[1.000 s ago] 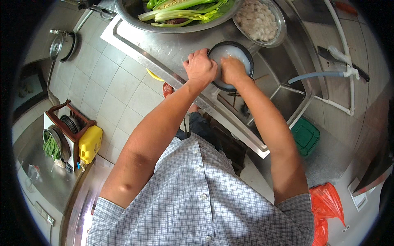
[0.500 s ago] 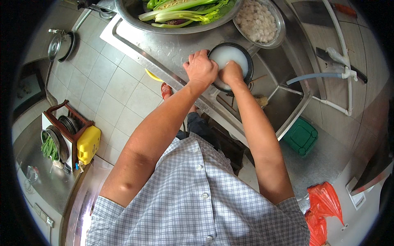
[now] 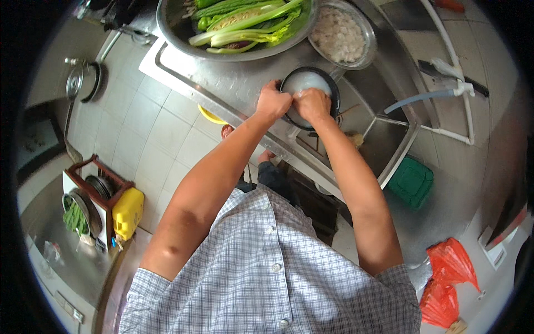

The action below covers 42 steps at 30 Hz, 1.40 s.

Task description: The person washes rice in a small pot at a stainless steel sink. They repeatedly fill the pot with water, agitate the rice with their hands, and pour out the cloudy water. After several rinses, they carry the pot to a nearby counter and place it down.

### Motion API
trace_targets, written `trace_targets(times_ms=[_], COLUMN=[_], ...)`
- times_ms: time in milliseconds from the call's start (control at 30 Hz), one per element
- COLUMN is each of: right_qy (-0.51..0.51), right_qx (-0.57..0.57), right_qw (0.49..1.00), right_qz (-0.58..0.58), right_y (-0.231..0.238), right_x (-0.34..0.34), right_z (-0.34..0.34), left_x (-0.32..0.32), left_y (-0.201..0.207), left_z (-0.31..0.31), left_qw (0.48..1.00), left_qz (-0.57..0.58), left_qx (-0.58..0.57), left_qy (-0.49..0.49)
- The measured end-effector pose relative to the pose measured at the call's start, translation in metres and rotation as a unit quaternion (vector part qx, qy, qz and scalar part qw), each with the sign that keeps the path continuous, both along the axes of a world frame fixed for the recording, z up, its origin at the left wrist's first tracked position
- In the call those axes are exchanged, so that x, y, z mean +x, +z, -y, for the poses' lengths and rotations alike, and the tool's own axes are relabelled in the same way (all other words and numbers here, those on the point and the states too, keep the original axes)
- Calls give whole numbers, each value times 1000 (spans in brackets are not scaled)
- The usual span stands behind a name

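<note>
A dark round pot [image 3: 335, 94] full of cloudy white water [image 3: 305, 80] rests at the left part of the sink. My left hand [image 3: 273, 104] is closed round its left rim. Over the pot, my right hand [image 3: 313, 105] is curled, its fingertips turned down toward the water and close to the left hand. What those fingers hold, if anything, is hidden. Beyond the pot stand a big metal basin [image 3: 245, 56] of green vegetables [image 3: 250, 28] and a smaller metal bowl [image 3: 371, 47] with pale, whitish chopped pieces [image 3: 339, 34] in it.
The steel sink [image 3: 384, 142] extends to the right, with a grey hose [image 3: 417, 101] over its far edge. A green container [image 3: 411, 182] stands right of the sink, red plastic bags [image 3: 448, 278] nearer me. On the left are a yellow jug [image 3: 128, 213] and a wooden rack [image 3: 95, 164].
My right hand has lifted partly out of the cloudy water and shifted toward my left hand; more of its back shows. The left hand keeps its grip on the rim. The whole view has shifted slightly.
</note>
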State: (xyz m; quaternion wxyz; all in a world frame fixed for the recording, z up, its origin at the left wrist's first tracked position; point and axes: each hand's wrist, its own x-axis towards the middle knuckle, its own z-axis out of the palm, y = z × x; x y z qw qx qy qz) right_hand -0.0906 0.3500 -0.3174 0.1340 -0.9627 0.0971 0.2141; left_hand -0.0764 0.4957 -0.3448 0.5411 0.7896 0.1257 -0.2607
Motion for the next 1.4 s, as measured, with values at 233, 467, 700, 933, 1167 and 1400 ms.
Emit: trace_targets(times_ms=[233, 467, 700, 933, 1167, 1400], right_qy=[-7, 30, 71, 6, 4, -26], right_qx=[-18, -39, 4, 128, 115, 137], right_qw=[999, 998, 993, 933, 924, 943], right_qz=[47, 33, 99, 335, 364, 301], right_y=[29, 1, 25, 40, 7, 1], right_x=[-11, 2, -16, -35, -59, -63], right_z=[-2, 8, 21, 25, 9, 13], left_x=[15, 34, 19, -11, -91, -108], left_y=[-26, -62, -5, 13, 22, 67], left_z=[-2, -2, -15, -37, 1, 18], left_qw=[994, 876, 982, 950, 928, 933], left_qz=[-77, 65, -147, -141, -134, -226], left_qx=[-1, 188, -67, -270, -315, -277], left_qy=[-75, -439, -102, 69, 145, 38])
